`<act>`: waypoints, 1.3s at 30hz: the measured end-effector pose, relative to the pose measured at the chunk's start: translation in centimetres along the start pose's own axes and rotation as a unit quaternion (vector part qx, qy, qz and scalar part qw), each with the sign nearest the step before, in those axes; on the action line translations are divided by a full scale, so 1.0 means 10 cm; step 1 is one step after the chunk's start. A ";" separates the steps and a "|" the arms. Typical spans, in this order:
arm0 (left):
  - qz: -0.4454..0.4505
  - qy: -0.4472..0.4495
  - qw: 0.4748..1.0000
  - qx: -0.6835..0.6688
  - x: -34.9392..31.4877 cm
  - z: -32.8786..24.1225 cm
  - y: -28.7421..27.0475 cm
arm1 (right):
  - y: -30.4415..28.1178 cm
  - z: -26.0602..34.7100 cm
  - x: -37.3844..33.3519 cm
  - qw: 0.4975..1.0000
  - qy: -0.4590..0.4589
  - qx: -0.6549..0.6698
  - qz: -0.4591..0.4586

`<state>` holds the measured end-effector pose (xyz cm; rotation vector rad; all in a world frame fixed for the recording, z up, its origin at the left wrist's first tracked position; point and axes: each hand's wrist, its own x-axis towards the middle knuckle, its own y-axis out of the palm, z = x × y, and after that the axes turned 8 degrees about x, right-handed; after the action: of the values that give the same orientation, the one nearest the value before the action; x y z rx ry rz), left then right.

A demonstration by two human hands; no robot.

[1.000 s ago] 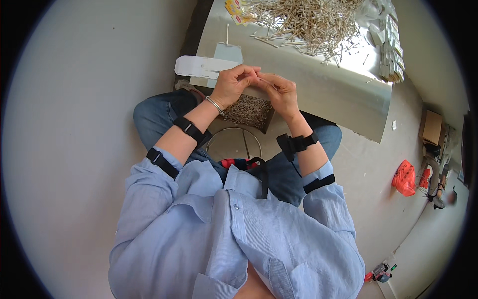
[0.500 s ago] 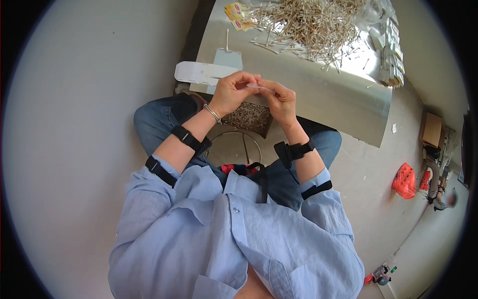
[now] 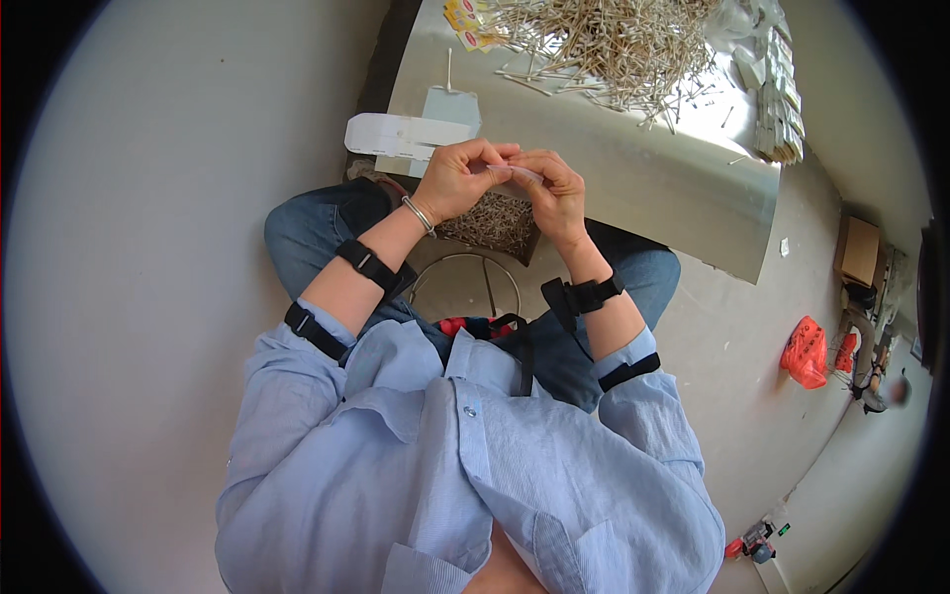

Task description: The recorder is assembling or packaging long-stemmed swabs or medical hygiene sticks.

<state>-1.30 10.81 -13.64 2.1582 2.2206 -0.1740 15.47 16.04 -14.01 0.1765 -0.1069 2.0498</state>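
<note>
Both my hands meet above the near edge of a metal-topped table point(image 3: 673, 203). Between their fingertips is a thin whitish strip point(image 3: 515, 172), like film or paper; its exact kind does not show. My left hand point(image 3: 457, 180) pinches its left end, and my right hand point(image 3: 557, 196) pinches the right. Just left of my left hand lies a white card with a rounded end point(image 3: 381, 136), overlapping a pale blue piece point(image 3: 452, 106). A single cotton swab point(image 3: 449, 69) stands out beyond it. Below my hands, a box of cotton swabs point(image 3: 492, 223) sits under the table edge.
A large heap of cotton swabs point(image 3: 628, 49) covers the far table. Yellow cards point(image 3: 465, 22) lie left of it; a row of stacked packets point(image 3: 779, 109) and clear plastic point(image 3: 737, 25) are to the right. A red bag point(image 3: 806, 351) and a cardboard box point(image 3: 858, 249) rest on the floor.
My hands keep their pinch on the whitish strip, with only slight finger shifts. The table and its things sit slightly higher in view.
</note>
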 end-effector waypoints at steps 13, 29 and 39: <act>0.019 -0.028 0.988 -0.151 -0.06 0.12 0.12 | 0.00 -0.09 -0.10 0.942 0.165 0.292 -0.006; -0.013 0.025 0.996 -0.090 0.03 0.14 0.14 | 0.01 -0.02 -0.04 0.983 0.095 0.153 -0.037; -0.051 0.020 0.996 -0.068 0.01 0.04 0.11 | -0.10 -0.08 -0.03 0.990 0.117 0.083 -0.018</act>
<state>-0.24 10.93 -14.14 1.9977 2.2922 0.0177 16.41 16.39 -14.81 0.0391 0.2102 2.0281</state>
